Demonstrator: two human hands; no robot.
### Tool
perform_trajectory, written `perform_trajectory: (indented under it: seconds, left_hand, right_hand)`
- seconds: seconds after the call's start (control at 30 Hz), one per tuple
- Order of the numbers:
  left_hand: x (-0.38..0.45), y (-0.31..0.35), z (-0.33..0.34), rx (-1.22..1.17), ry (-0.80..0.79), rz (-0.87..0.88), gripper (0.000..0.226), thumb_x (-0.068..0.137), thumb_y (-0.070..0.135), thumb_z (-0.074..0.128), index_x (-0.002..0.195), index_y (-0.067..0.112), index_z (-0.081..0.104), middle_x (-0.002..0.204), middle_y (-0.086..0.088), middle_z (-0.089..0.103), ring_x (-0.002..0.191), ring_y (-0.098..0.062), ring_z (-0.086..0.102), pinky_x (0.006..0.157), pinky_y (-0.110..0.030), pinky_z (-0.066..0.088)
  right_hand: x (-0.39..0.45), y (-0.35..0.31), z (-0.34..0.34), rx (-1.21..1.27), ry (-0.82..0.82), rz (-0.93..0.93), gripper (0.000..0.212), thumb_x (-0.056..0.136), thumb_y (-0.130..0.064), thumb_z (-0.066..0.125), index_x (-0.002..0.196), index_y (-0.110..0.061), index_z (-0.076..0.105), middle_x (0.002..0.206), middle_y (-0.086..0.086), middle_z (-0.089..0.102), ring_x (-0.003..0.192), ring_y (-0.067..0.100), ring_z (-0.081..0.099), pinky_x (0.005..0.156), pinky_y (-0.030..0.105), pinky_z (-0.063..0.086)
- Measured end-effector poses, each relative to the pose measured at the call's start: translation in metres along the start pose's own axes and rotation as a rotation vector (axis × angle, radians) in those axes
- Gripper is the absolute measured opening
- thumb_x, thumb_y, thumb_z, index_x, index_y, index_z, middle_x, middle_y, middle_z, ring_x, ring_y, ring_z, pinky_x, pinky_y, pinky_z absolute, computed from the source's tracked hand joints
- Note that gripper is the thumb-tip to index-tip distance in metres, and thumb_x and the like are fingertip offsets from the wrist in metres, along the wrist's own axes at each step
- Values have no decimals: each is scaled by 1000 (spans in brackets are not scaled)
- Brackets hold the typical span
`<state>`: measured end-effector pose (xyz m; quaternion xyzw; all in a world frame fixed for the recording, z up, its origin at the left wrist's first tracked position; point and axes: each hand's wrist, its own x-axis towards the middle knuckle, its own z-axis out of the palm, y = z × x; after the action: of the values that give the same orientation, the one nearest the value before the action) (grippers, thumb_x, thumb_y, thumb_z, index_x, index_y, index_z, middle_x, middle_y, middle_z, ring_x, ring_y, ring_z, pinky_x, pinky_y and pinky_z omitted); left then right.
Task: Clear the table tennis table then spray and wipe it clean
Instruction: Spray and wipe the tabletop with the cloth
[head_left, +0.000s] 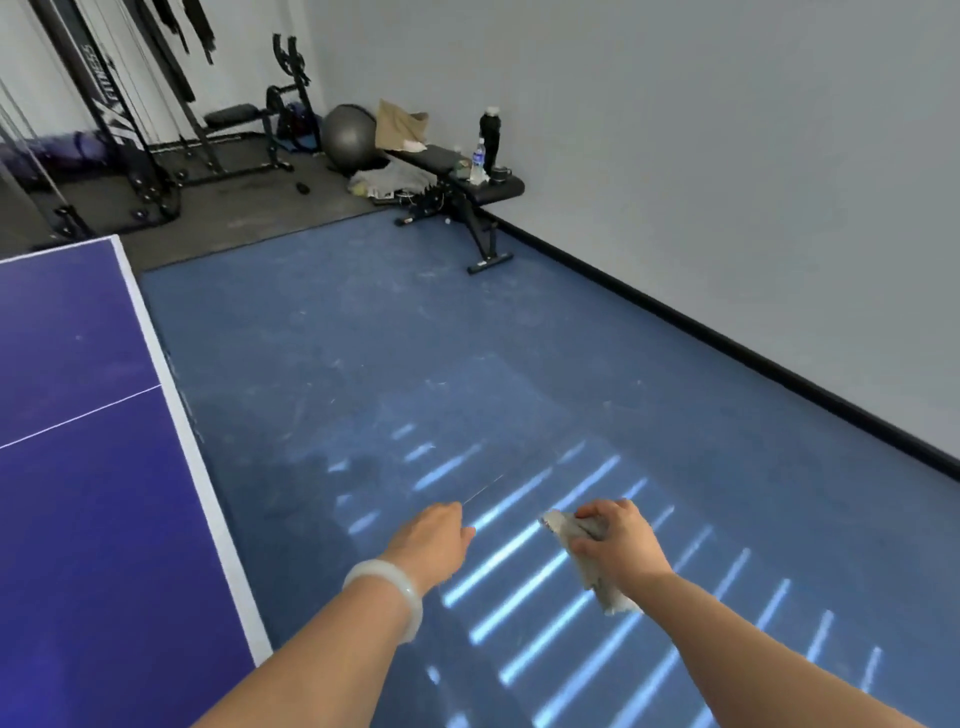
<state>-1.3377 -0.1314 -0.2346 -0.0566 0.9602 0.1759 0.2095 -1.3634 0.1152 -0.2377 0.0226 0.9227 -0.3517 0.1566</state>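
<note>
The blue table tennis table (78, 467) with a white edge fills the left side of the head view; the part I see bears nothing. My right hand (621, 543) is out over the blue floor to the table's right and grips a crumpled grey cloth (597, 577). My left hand (434, 540), with a pale bangle on the wrist, hangs beside it over the floor with loosely curled fingers, holding nothing that I can see. Both hands are off the table.
A black weight bench (467, 182) stands by the far wall with bottles (489, 137) on it. A grey exercise ball (349, 137), a paper bag and gym machines (130, 130) crowd the far left corner. White wall with black skirting runs along the right.
</note>
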Motion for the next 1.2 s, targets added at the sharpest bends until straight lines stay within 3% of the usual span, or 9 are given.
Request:
perform_trajectory:
  seconds: [0.1,0.23,0.33,0.47,0.6,0.67,0.73,0.9,1.2]
  left_hand:
    - [47,-7,-32,-35,50,-56,25,102,35,37,92,14,44,115,-9,57,104,-29,56,86,-38,46]
    - [87,-20,-62,-47,109,-123,33,104,34,36,120,9,52,124,-7,55,112,-27,53,92,-35,44]
    - [119,-34,-81,-79,141,-203,35,104,34,36,122,9,51,125,-7,55,112,-27,54,92,-36,44]
    - [161,-51,-104,-117,186,-327,33,104,33,36,121,8,50,125,-8,54,114,-28,53,93,-37,44]
    - [192,-65,-128,-176,212,-484,29,104,32,38,113,7,50,120,-10,54,111,-30,54,92,-39,44]
    - [202,-76,-139,-192,245,-550,26,104,31,38,109,8,49,120,-12,54,113,-31,54,93,-39,43]
    - [208,-86,-146,-231,270,-630,31,104,31,38,121,8,48,125,-13,52,117,-31,51,97,-39,41]
    - [209,-120,-155,-282,268,-820,36,104,32,38,128,8,47,128,-11,50,118,-29,53,100,-41,42]
    - [237,-249,-207,-371,408,-1005,35,103,34,40,126,10,50,128,-9,52,118,-28,55,100,-40,43]
  right_hand:
    - [64,-19,-17,-29,7,-32,34,85,-21,70,118,-24,64,113,-2,43,101,15,48,86,20,33]
    - [131,-47,-16,-56,-69,-48,32,84,-31,70,116,-27,64,122,0,47,93,11,47,83,19,35]
    - [186,-81,-8,-14,-121,-56,33,77,-55,71,98,-30,67,114,-3,50,83,12,58,70,17,43]
    - [269,-124,-2,-31,-232,-229,20,83,-34,70,103,-31,65,114,-5,47,88,8,53,80,19,37]
    - [352,-165,0,-76,-334,-331,28,85,-18,71,112,-21,65,111,-3,47,92,13,52,83,20,35]
    - [383,-190,5,-104,-372,-389,27,85,-18,71,110,-22,65,109,-3,46,95,15,53,82,20,35]
    - [414,-218,17,-124,-418,-436,27,84,-18,70,110,-21,64,111,-2,45,97,17,52,83,21,34]
    - [449,-284,66,-168,-562,-585,26,81,-21,74,105,-25,64,101,-5,45,90,13,52,80,21,34]
    - [496,-428,188,-225,-706,-743,26,81,-19,75,104,-26,64,105,-4,45,94,13,51,83,21,33]
